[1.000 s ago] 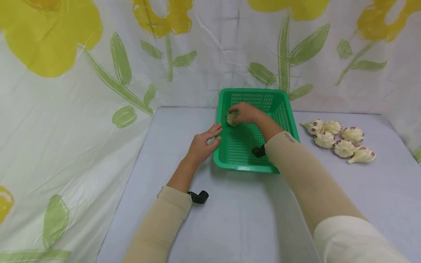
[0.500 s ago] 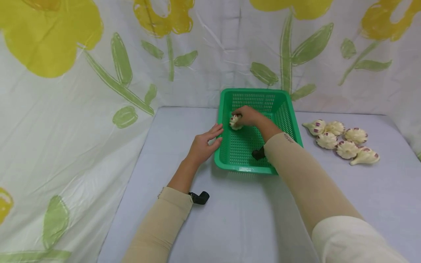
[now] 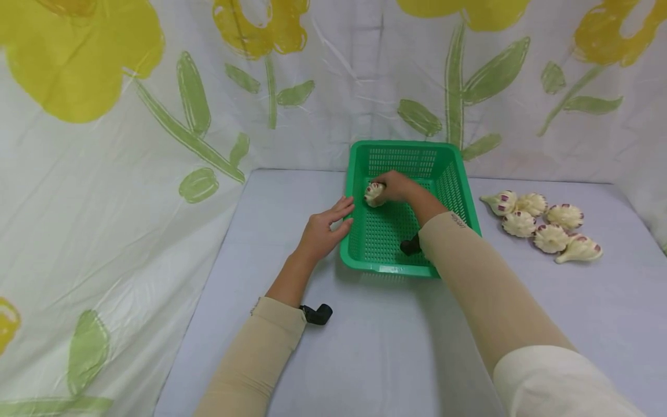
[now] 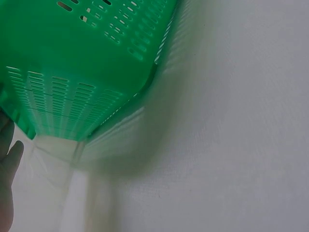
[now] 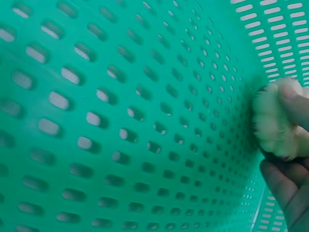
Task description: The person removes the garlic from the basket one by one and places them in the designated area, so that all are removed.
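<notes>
A green plastic basket (image 3: 389, 269) with slotted sides stands at the back of the table. My right hand (image 3: 397, 188) reaches inside and holds a cream, ribbed garlic bulb (image 3: 373, 195) with purple patches, near the left wall. In the right wrist view the thumb and fingers pinch that garlic bulb (image 5: 271, 121) against or just above the holed floor; which of the two I cannot tell. My left hand (image 3: 322, 231) rests its extended fingers on the basket's left rim. Only part of the left hand (image 4: 6, 169) shows beside the basket wall in the left wrist view.
Several more garlic bulbs (image 3: 550, 238) lie in a loose cluster on the white table (image 3: 375, 359), right of the basket. A flower-printed curtain (image 3: 333, 104) hangs along the back and left. A black wrist camera (image 3: 318, 314) juts from the left forearm.
My right hand has shifted slightly right and toward me inside the basket, with the garlic bulb still held and its purple patches showing more. The left hand stays at the rim.
</notes>
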Demonstrator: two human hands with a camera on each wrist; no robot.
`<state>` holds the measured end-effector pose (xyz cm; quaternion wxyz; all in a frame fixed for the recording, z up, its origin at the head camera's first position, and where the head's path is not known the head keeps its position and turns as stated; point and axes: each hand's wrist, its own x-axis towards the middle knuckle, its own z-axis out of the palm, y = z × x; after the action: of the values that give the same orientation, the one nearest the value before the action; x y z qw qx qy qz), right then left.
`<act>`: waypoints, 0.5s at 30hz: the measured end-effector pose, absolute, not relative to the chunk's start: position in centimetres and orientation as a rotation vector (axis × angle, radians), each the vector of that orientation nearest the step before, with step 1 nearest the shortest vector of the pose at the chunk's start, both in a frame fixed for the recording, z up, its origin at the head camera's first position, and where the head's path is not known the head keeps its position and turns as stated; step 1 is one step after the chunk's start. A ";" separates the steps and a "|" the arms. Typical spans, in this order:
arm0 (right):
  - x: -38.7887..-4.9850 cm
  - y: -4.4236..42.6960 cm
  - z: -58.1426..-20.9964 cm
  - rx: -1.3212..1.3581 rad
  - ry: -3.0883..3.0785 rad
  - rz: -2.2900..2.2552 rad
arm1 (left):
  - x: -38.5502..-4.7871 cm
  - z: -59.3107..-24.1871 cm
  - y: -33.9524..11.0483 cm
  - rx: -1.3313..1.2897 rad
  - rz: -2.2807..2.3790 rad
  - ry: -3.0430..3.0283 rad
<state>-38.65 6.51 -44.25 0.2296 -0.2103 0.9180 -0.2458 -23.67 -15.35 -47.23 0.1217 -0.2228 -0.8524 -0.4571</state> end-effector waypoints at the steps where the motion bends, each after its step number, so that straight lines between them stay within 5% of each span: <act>1: -38.6 6.5 -44.3 -0.576 2.524 -0.678 | -23.7 -47.2 -15.3 -0.649 -1.338 -2.487; 15: -38.4 6.7 -44.6 -0.573 2.533 -0.695 | -23.7 -47.2 -15.3 -0.655 -1.320 -2.479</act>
<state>-38.43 6.66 -44.58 0.2249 -0.2077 0.9181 -0.2518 -23.67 -15.29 -47.21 0.1286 -0.2251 -0.8524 -0.4541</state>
